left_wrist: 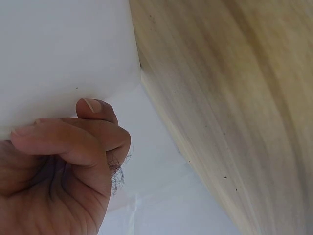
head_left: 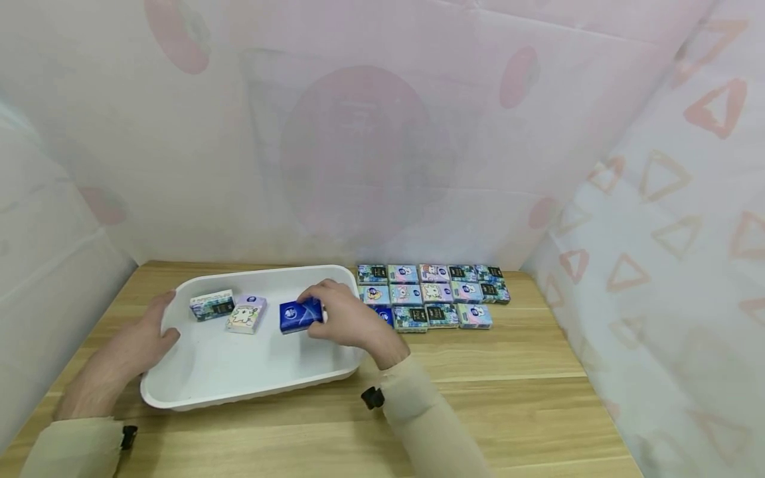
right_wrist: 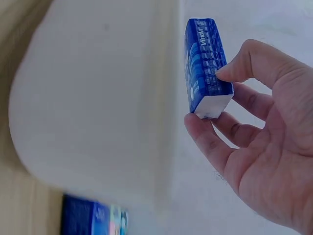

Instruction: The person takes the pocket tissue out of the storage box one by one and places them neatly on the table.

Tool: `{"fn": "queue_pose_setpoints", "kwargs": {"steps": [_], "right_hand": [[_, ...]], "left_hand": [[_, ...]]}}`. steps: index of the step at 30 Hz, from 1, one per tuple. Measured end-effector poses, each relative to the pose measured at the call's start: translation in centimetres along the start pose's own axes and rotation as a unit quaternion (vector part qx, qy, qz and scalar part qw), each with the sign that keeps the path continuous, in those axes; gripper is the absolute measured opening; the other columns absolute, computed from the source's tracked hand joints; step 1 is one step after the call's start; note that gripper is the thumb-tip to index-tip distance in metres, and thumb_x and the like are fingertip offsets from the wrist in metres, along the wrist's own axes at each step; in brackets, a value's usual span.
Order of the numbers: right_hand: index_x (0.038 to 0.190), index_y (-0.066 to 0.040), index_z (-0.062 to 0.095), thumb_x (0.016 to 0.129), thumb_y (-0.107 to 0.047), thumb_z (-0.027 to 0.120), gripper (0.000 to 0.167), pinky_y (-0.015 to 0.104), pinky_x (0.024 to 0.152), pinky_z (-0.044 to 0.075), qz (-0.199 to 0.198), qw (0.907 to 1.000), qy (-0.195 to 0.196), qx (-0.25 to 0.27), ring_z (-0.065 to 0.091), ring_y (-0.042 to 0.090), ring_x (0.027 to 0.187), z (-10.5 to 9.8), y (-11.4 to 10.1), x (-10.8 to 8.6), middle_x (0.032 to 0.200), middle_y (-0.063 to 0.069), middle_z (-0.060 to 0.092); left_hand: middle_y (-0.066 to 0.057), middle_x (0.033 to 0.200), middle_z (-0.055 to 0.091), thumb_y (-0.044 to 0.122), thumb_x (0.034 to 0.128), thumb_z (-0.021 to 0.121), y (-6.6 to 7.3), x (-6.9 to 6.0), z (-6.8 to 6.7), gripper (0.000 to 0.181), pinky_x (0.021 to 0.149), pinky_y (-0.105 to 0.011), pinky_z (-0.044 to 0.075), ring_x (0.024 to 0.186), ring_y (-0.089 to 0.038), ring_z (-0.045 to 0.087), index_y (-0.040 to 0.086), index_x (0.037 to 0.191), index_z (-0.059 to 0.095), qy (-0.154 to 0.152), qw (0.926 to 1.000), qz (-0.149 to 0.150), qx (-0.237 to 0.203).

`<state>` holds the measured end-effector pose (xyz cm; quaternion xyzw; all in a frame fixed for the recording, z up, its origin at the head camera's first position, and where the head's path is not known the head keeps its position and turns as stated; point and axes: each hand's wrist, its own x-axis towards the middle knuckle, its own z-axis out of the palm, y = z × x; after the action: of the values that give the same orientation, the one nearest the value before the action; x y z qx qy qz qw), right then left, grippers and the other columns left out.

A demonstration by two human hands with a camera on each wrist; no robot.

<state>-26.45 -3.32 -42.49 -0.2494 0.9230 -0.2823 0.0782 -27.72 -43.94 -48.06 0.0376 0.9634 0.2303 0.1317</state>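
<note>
A white plastic tray (head_left: 239,372) stands on the wooden table. My left hand (head_left: 140,342) holds its left rim, thumb on the inner side; the left wrist view shows the curled fingers (left_wrist: 63,139) against the wall. My right hand (head_left: 343,315) pinches a blue tissue pack (head_left: 297,316) between thumb and fingers over the tray's right part. In the right wrist view the pack (right_wrist: 208,68) shows Vinda lettering, with the thumb on its long side. A floral tissue pack (head_left: 212,305) and a lilac cartoon pack (head_left: 246,315) lie at the tray's back left.
Right of the tray, small tissue packs (head_left: 437,292) lie in three rows, several to a row. One blue pack (head_left: 382,314) there is partly hidden by my right hand. Patterned white sheets (head_left: 370,166) rise behind and beside the table (head_left: 508,385).
</note>
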Motion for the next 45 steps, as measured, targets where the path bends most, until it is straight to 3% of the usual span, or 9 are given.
{"fn": "queue_pose_setpoints", "kwargs": {"steps": [9, 15, 20, 29, 45], "right_hand": [[0.156, -0.014, 0.072, 0.103, -0.008, 0.081, 0.055, 0.047, 0.114, 0.064, 0.031, 0.9967, 0.039, 0.064, 0.066, 0.031, 0.141, -2.9, 2.8, -2.0, 0.165, 0.013, 0.064], [0.157, -0.014, 0.072, 0.104, -0.008, 0.079, 0.054, 0.055, 0.119, 0.062, 0.054, 0.9918, 0.068, 0.094, 0.065, 0.037, 0.146, -4.5, 5.2, -3.2, 0.175, 0.016, 0.057], [0.159, -0.012, 0.070, 0.105, -0.008, 0.079, 0.055, 0.060, 0.125, 0.059, 0.067, 0.9878, 0.086, 0.112, 0.064, 0.040, 0.150, -6.0, 7.2, -4.4, 0.173, 0.017, 0.059], [0.161, -0.007, 0.067, 0.104, -0.006, 0.072, 0.057, 0.063, 0.133, 0.052, 0.081, 0.9828, 0.121, 0.113, 0.055, 0.045, 0.163, -8.6, 11.2, -7.1, 0.176, 0.022, 0.053], [0.161, 0.001, 0.064, 0.108, -0.001, 0.067, 0.054, 0.066, 0.125, 0.057, 0.142, 0.9636, 0.183, 0.134, 0.059, 0.056, 0.155, -11.9, 17.8, -12.2, 0.175, 0.033, 0.049]], "left_hand": [[-0.062, 0.148, 0.049, 0.016, 0.1188, 0.050, -0.1, 0.1, 0.0, 0.090, 0.065, -0.042, 0.061, 0.082, -0.032, 0.078, -0.009, 0.180, -0.011, -0.003, 0.9999, -0.015, -0.003], [-0.062, 0.151, 0.046, 0.018, 0.1197, 0.049, 0.1, 0.1, 0.0, 0.090, 0.066, -0.041, 0.061, 0.085, -0.034, 0.078, -0.008, 0.181, -0.012, -0.009, 0.9998, -0.020, 0.000], [-0.062, 0.149, 0.048, 0.019, 0.1205, 0.049, 0.2, -0.1, -0.1, 0.090, 0.066, -0.041, 0.061, 0.086, -0.033, 0.078, -0.006, 0.181, -0.013, -0.014, 0.9997, -0.022, -0.005], [-0.062, 0.146, 0.049, 0.019, 0.1199, 0.049, 0.2, -0.1, -0.3, 0.090, 0.066, -0.041, 0.060, 0.087, -0.035, 0.077, -0.007, 0.181, -0.012, -0.013, 0.9998, -0.015, -0.007], [-0.063, 0.146, 0.049, 0.018, 0.1208, 0.047, 0.0, -0.2, -0.1, 0.090, 0.066, -0.042, 0.062, 0.084, -0.031, 0.078, -0.005, 0.181, -0.015, -0.022, 0.9992, -0.019, -0.028]]}}
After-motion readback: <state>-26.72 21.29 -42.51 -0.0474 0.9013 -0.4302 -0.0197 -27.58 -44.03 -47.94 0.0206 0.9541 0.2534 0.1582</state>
